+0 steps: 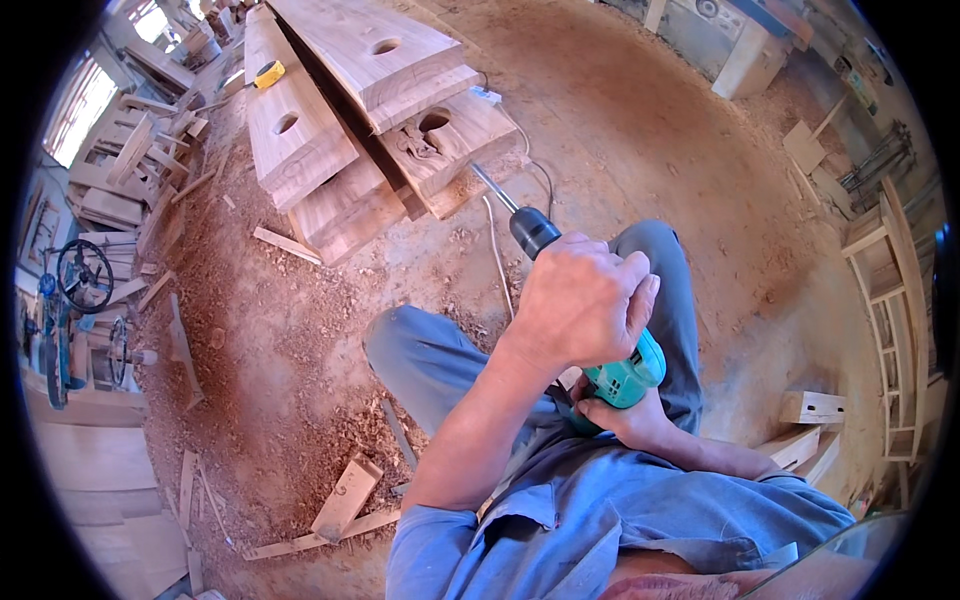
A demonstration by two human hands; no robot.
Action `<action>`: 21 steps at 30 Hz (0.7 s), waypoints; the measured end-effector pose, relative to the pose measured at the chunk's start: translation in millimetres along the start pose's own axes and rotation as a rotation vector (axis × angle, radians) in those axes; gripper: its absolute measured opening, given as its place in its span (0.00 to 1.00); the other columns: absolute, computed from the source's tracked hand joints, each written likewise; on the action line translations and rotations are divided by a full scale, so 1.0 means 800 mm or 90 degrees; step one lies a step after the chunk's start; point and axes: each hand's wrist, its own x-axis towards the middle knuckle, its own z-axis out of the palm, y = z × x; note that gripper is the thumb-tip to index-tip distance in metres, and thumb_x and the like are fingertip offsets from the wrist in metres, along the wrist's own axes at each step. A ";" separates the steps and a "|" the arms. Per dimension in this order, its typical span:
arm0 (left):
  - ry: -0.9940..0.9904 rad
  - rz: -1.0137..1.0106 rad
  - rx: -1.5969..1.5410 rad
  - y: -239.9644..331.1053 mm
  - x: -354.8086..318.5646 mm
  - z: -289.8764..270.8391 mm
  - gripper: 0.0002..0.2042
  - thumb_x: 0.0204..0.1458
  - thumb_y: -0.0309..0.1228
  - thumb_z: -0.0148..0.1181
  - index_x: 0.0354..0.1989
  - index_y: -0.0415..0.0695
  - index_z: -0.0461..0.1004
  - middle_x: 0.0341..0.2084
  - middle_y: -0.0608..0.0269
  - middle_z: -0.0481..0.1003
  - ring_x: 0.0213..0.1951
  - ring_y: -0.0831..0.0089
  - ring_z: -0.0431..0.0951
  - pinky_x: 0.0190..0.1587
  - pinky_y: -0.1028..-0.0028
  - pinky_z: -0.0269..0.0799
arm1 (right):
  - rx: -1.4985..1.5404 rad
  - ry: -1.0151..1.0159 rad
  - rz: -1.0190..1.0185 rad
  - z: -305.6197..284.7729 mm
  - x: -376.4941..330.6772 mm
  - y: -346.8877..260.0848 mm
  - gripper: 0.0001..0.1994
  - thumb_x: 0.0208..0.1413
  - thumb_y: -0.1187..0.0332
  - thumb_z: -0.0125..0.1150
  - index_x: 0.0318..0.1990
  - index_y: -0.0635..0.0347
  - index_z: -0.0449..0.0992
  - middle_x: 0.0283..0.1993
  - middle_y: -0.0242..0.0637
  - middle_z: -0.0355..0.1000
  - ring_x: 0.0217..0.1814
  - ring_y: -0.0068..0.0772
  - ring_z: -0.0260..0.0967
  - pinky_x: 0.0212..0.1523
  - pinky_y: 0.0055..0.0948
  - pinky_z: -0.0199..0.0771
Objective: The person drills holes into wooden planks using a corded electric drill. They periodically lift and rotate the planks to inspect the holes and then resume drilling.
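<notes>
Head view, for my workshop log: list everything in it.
Drill: one, teal and black, centre.
Holed planks: three visible, brown, upper centre stacks.
Tape measure: one, yellow, on left stack.
Cords: two lengths, pale and dark, near right stack.
Large handwheel: one, black, far left.
Wooden frame: one, brown, right edge.
Slotted beam: one, pale, lower right.
Offcuts: several, pale, lower left.
Shavings: countless, reddish, floor.
Background woodwork: countless, brown, upper left.
Shirt: one, blue, bottom.
Trousers: one pair, blue, centre.
Left hand: one, bare, on drill's front.
Right hand: one, bare, on drill's lower part.
</notes>
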 end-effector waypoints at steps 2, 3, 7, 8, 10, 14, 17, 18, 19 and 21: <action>-0.006 -0.006 0.001 0.003 0.002 -0.002 0.11 0.57 0.34 0.61 0.25 0.44 0.71 0.16 0.53 0.73 0.24 0.51 0.76 0.34 0.56 0.71 | -0.002 -0.001 0.011 0.000 -0.002 -0.006 0.15 0.54 0.82 0.65 0.48 0.62 0.74 0.43 0.36 0.77 0.43 0.27 0.76 0.45 0.30 0.78; -0.003 -0.009 0.004 0.003 0.002 -0.002 0.11 0.57 0.34 0.61 0.25 0.44 0.71 0.16 0.53 0.73 0.25 0.51 0.76 0.34 0.56 0.71 | 0.001 -0.001 0.009 0.000 -0.002 -0.008 0.15 0.54 0.82 0.65 0.48 0.62 0.74 0.42 0.36 0.77 0.43 0.27 0.76 0.45 0.30 0.78; 0.011 -0.018 0.015 -0.004 0.007 -0.006 0.10 0.57 0.35 0.61 0.26 0.45 0.72 0.17 0.51 0.73 0.25 0.49 0.76 0.34 0.54 0.71 | -0.018 -0.008 0.006 0.004 0.006 -0.013 0.13 0.54 0.82 0.65 0.47 0.62 0.74 0.41 0.36 0.77 0.43 0.28 0.76 0.44 0.30 0.78; 0.014 -0.018 0.018 -0.007 0.007 -0.007 0.10 0.57 0.35 0.61 0.26 0.45 0.72 0.17 0.51 0.73 0.25 0.49 0.76 0.33 0.54 0.70 | -0.030 -0.011 0.007 0.005 0.008 -0.014 0.13 0.54 0.82 0.65 0.47 0.62 0.74 0.41 0.36 0.77 0.43 0.28 0.76 0.44 0.30 0.77; 0.007 -0.023 0.016 -0.008 0.006 -0.011 0.11 0.57 0.36 0.61 0.26 0.45 0.72 0.17 0.51 0.73 0.25 0.48 0.76 0.33 0.53 0.70 | -0.027 -0.020 -0.015 0.008 0.012 -0.010 0.13 0.54 0.82 0.65 0.47 0.62 0.74 0.41 0.35 0.77 0.43 0.28 0.76 0.44 0.30 0.77; -0.015 -0.032 0.008 0.006 0.004 -0.005 0.12 0.58 0.36 0.61 0.24 0.45 0.72 0.17 0.50 0.73 0.26 0.47 0.76 0.33 0.51 0.70 | 0.020 -0.004 -0.012 0.005 -0.001 -0.007 0.14 0.52 0.82 0.66 0.47 0.63 0.75 0.40 0.34 0.77 0.43 0.27 0.76 0.44 0.30 0.77; 0.006 -0.012 0.019 -0.009 0.006 -0.002 0.13 0.58 0.36 0.60 0.24 0.45 0.72 0.17 0.50 0.72 0.25 0.47 0.76 0.33 0.52 0.70 | -0.002 -0.008 -0.003 0.006 0.011 -0.006 0.16 0.51 0.82 0.68 0.47 0.61 0.75 0.41 0.32 0.77 0.43 0.24 0.75 0.45 0.29 0.76; 0.001 -0.014 0.022 -0.014 0.007 -0.005 0.13 0.58 0.36 0.60 0.24 0.45 0.72 0.17 0.51 0.72 0.25 0.47 0.75 0.33 0.52 0.70 | -0.017 -0.015 -0.001 0.008 0.018 -0.006 0.17 0.50 0.82 0.69 0.47 0.60 0.75 0.41 0.30 0.77 0.44 0.23 0.75 0.46 0.29 0.76; -0.004 -0.016 0.026 -0.019 0.007 -0.008 0.13 0.59 0.36 0.60 0.24 0.45 0.72 0.17 0.51 0.72 0.25 0.47 0.75 0.33 0.52 0.70 | 0.002 -0.016 0.000 0.009 0.022 -0.004 0.17 0.50 0.82 0.68 0.47 0.60 0.75 0.41 0.30 0.77 0.44 0.23 0.75 0.46 0.29 0.76; -0.008 -0.015 0.030 -0.019 0.007 -0.008 0.13 0.59 0.36 0.60 0.24 0.45 0.72 0.17 0.51 0.72 0.25 0.48 0.75 0.32 0.53 0.70 | 0.038 -0.020 0.003 0.010 0.028 0.000 0.17 0.50 0.82 0.68 0.47 0.60 0.75 0.42 0.30 0.76 0.44 0.23 0.75 0.46 0.29 0.76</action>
